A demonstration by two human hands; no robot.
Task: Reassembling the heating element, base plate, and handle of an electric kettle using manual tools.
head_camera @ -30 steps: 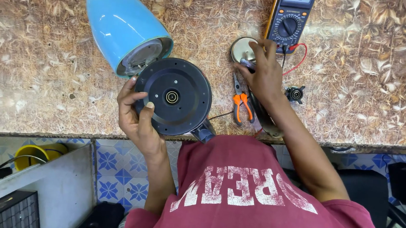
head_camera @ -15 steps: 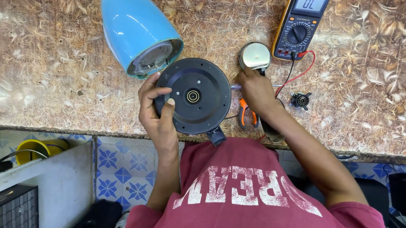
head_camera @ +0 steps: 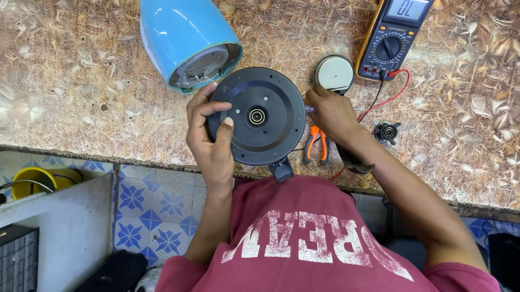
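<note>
Speckled brown stone forms the worktop, seen from above, with its front edge running across the middle of the view and blue-patterned tiles on the wall face below it. At the far left, below the counter, a yellow bowl-like container sits behind a pale box.

On the counter, a light blue kettle body lies on its side, its open underside turned toward the person. Just beside it, the left hand grips the left rim of a black round base plate, thumb laid across its top face and the other fingers curled around the edge. The plate is held tilted over the counter's front edge, in front of the person's chest, with a small metal ring at its centre and a dark cord stub at its lower edge.

The right hand is closed at the plate's right rim, fingers bunched around something small; I cannot tell what it pinches. Just beyond the knuckles lies a round grey disc. Under the wrist rest orange-handled pliers. Farther back stands a yellow-cased multimeter with red and black leads trailing toward the hand. To the right, a small black connector piece lies apart on the stone.
</note>
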